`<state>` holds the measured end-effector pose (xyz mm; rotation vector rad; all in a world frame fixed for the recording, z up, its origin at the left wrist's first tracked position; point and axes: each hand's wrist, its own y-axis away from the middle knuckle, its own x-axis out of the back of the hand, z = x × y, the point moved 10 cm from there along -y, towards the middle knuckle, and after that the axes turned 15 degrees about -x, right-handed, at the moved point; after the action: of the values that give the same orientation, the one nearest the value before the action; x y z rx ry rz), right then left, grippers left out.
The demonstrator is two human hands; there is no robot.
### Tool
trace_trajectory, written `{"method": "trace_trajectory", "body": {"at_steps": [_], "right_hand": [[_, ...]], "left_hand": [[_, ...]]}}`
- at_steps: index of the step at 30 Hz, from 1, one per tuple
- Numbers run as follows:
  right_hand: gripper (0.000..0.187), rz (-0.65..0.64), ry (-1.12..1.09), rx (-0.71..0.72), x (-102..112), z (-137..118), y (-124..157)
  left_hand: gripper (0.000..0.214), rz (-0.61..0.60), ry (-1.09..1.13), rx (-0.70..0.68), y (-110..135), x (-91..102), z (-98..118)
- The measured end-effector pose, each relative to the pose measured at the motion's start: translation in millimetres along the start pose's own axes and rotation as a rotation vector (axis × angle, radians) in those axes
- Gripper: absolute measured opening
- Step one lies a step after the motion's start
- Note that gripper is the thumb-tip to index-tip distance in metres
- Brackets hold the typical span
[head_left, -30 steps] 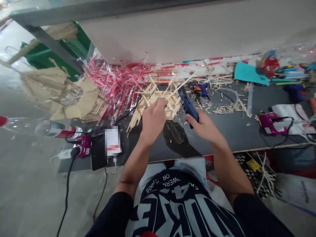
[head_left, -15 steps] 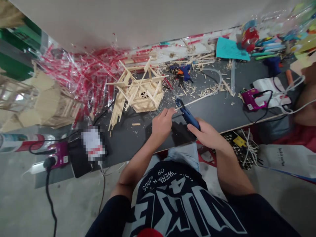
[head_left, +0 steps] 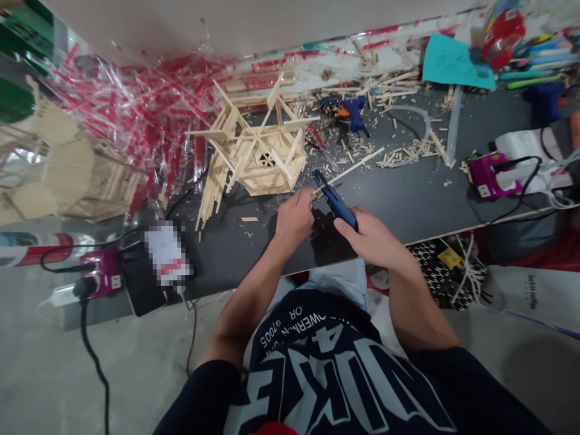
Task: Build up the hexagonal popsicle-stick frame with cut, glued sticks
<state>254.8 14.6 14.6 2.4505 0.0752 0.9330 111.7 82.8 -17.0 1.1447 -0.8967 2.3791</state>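
Observation:
Near the table's front edge, my left hand (head_left: 295,219) is closed on one end of a thin wooden stick (head_left: 357,167), which slants up and to the right over the tabletop. My right hand (head_left: 374,237) grips the dark blue handles of a cutter (head_left: 338,202). The cutter's head crosses the stick close to my left fingertips; whether its blades touch the wood I cannot tell. Just beyond my left hand stands a six-sided wooden stick model (head_left: 267,151), open-framed on top. A bundle of loose sticks (head_left: 215,184) leans along its left side.
Red-and-clear plastic wrappers (head_left: 149,115) heap up behind the model. A blue glue gun (head_left: 356,112) lies among cut stick pieces. Purple power strips (head_left: 492,175) with cables sit at both ends of the table. A phone (head_left: 167,254) lies at left, beside another wooden model (head_left: 90,175).
The view has shifted slightly to the right. The cutter now crosses the stick nearer my left fingers, and the stick's far end points higher. Both hands keep their holds.

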Motion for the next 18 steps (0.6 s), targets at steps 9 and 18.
{"method": "trace_trajectory", "body": {"at_steps": [9,18], "right_hand": [[0.027,-0.090,0.040,-0.044,-15,-3,-1],[0.035,-0.074,0.106,-0.067,-21,-1,2]], "left_hand": [[0.025,-0.062,-0.012,0.084,4,0.2,-2],[0.026,-0.118,-0.042,0.105,4,0.2,-1]]}}
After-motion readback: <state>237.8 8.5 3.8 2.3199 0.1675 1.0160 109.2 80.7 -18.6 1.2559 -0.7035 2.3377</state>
